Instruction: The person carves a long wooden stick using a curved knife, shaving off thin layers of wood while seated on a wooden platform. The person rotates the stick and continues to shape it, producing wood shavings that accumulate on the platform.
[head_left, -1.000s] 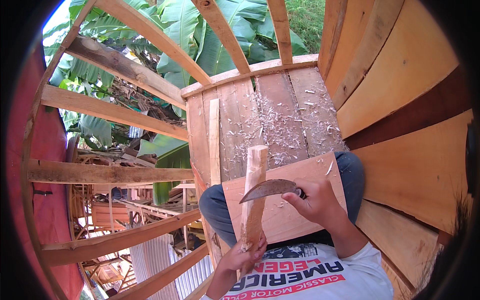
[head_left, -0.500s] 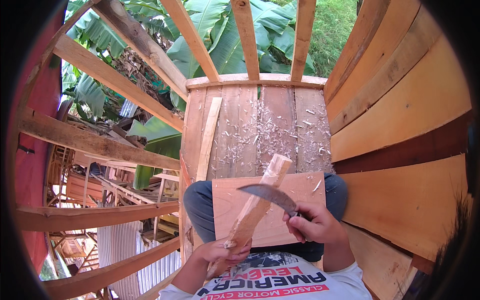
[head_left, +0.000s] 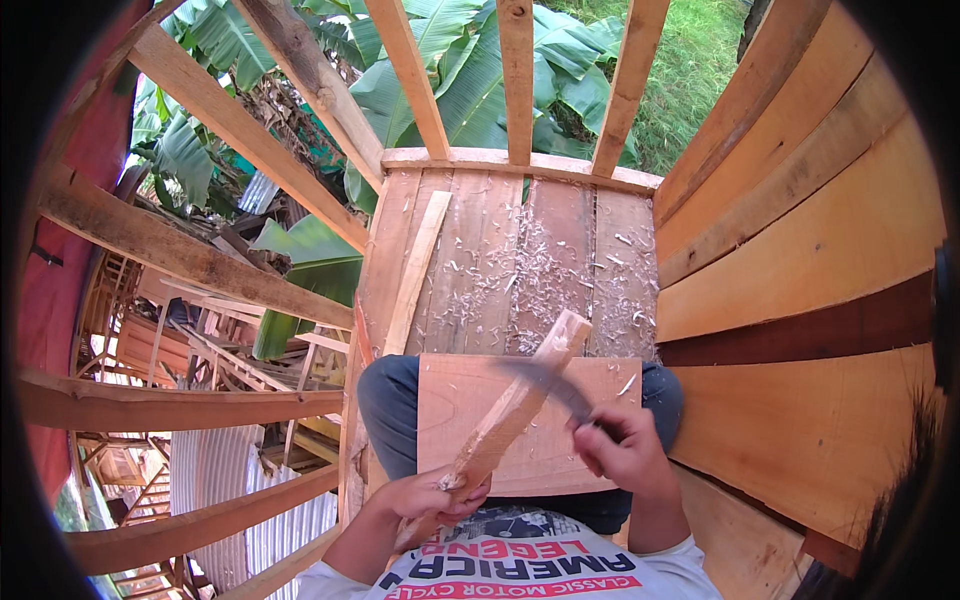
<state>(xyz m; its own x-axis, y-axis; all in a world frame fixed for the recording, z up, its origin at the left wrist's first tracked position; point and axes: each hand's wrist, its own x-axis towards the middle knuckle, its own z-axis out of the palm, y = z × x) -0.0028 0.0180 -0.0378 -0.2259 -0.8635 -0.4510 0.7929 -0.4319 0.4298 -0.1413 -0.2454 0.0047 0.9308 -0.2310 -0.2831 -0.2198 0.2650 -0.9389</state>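
Observation:
My left hand [head_left: 437, 498] is wrapped round the lower part of a rough wooden stick [head_left: 508, 420], which slants up and away to the right. Pale, freshly cut wood shows at its far end. In my right hand [head_left: 625, 450] is a curved knife [head_left: 562, 388], its dark blade lying across the stick above the middle and blurred by motion. The knife's handle is mostly hidden in my closed fingers. Beneath the stick, a flat wooden board [head_left: 590, 470] rests across my lap.
Wood shavings [head_left: 540, 265] litter the plank floor [head_left: 385, 260] ahead. A narrow wooden strip [head_left: 417, 270] lies at its left side. Slatted rails [head_left: 200, 270] stand on the left and front, and a plank wall [head_left: 800, 260] rises close on the right.
The knife and right hand have shifted slightly, and the blade is now blurred over the stick. My left hand still holds the stick. The whole view has tilted a little.

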